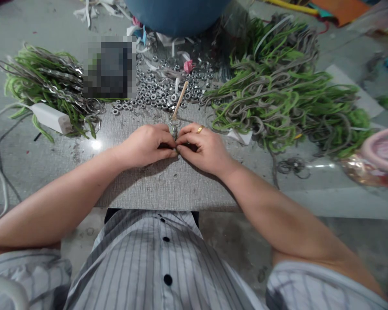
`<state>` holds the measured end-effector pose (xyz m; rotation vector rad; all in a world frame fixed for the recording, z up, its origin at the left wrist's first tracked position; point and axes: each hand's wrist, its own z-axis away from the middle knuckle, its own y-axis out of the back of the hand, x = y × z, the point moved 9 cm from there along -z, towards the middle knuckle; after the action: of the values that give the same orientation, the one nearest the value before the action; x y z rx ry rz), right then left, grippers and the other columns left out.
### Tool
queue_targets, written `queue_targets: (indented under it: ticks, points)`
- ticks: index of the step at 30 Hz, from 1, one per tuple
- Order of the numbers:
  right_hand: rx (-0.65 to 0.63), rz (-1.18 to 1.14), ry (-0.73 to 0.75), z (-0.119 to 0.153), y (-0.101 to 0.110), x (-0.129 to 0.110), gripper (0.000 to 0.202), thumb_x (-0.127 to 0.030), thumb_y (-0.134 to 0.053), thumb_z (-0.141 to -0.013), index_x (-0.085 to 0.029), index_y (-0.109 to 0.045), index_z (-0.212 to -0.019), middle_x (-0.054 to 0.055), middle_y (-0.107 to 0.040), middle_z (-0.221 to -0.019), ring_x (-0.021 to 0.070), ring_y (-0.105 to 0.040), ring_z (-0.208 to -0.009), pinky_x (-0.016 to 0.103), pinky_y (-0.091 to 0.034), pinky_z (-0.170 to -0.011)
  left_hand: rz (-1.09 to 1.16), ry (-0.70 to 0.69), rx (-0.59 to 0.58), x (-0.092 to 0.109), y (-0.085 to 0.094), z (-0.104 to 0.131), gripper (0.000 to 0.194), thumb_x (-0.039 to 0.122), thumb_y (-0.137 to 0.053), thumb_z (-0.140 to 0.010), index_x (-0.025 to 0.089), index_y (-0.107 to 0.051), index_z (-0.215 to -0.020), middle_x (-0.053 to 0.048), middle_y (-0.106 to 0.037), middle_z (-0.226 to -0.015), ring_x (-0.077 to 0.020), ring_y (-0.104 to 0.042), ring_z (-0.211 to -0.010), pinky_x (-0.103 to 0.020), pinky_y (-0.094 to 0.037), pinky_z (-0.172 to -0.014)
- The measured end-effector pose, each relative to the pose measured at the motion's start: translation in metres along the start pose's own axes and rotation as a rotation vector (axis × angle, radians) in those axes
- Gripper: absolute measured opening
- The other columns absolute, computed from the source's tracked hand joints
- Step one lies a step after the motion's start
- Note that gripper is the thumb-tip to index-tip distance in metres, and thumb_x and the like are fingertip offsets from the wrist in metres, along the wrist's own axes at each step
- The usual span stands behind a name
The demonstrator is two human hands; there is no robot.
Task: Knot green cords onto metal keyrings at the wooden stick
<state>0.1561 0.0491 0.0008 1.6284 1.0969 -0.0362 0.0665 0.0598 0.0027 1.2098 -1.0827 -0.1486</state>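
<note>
My left hand (148, 146) and my right hand (204, 148) meet over the table, their thumbs and fingertips pinched together at one spot. What they pinch is small and mostly hidden by the fingers. Just beyond the fingertips shows a bit of shiny metal (173, 125), too small to make out. A thin wooden stick (181, 100) slants away from there, its near end by the metal. Behind it spreads a heap of metal nuts (145, 88). A gold ring sits on a finger of my right hand.
Green and grey cords (278, 99) lie heaped at right, and more cords with metal chains (48, 77) at left. A white plug-like block (51, 118) with a cable lies there. At the back stands a blue tub (177, 15); a pink basket (381, 148) stands far right.
</note>
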Motion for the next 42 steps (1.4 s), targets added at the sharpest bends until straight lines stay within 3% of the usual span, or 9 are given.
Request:
queue_targets:
  ticks: [9, 17, 26, 33, 42]
  points:
    - [-0.089, 0.037, 0.026, 0.003, -0.004, -0.001, 0.015, -0.033, -0.063, -0.082, -0.023, -0.071, -0.089, 0.006, -0.068, -0.103, 0.024, -0.063, -0.095, 0.039, -0.045, -0.078, 0.058, 0.107, 0.044, -0.009, 0.008, -0.002, 0.016, 0.028, -0.062, -0.081, 0.016, -0.072, -0.08, -0.002, -0.065, -0.076, -0.0131, -0.062, -0.071, -0.024, -0.045, -0.066]
    - [-0.115, 0.05, -0.007, 0.002, -0.005, -0.002, 0.017, -0.026, -0.05, -0.087, -0.021, -0.065, -0.082, 0.007, -0.067, -0.101, 0.0231, -0.062, -0.092, 0.038, -0.043, -0.078, -0.007, 0.063, 0.037, -0.005, 0.007, -0.003, 0.017, 0.027, -0.059, -0.083, 0.016, -0.072, -0.081, -0.002, -0.064, -0.075, -0.0117, -0.06, -0.068, -0.023, -0.042, -0.062]
    - [-0.065, 0.143, -0.056, 0.003, -0.006, 0.0, 0.009, -0.022, -0.053, -0.082, -0.021, -0.061, -0.078, 0.008, -0.068, -0.099, 0.0233, -0.062, -0.089, 0.039, -0.042, -0.076, -0.12, -0.012, 0.022, -0.002, 0.0, -0.001, 0.018, 0.024, -0.056, -0.084, 0.016, -0.072, -0.087, -0.003, -0.066, -0.08, -0.0133, -0.061, -0.072, -0.023, -0.044, -0.064]
    - [-0.005, 0.116, -0.117, 0.004, -0.001, 0.005, 0.006, -0.02, -0.058, -0.08, -0.022, -0.061, -0.075, 0.006, -0.069, -0.095, 0.0231, -0.063, -0.087, 0.04, -0.04, -0.076, -0.151, 0.029, -0.025, -0.002, -0.004, -0.002, 0.018, 0.022, -0.058, -0.086, 0.015, -0.073, -0.093, -0.006, -0.066, -0.086, -0.0148, -0.061, -0.075, -0.026, -0.044, -0.067]
    - [0.009, 0.219, -0.057, 0.003, -0.006, -0.001, 0.01, -0.021, -0.052, -0.085, -0.022, -0.059, -0.077, 0.008, -0.068, -0.094, 0.0258, -0.061, -0.092, 0.042, -0.041, -0.077, -0.134, -0.002, 0.03, -0.002, -0.002, -0.002, 0.018, 0.023, -0.056, -0.086, 0.015, -0.072, -0.089, -0.004, -0.065, -0.081, -0.014, -0.061, -0.071, -0.024, -0.044, -0.063]
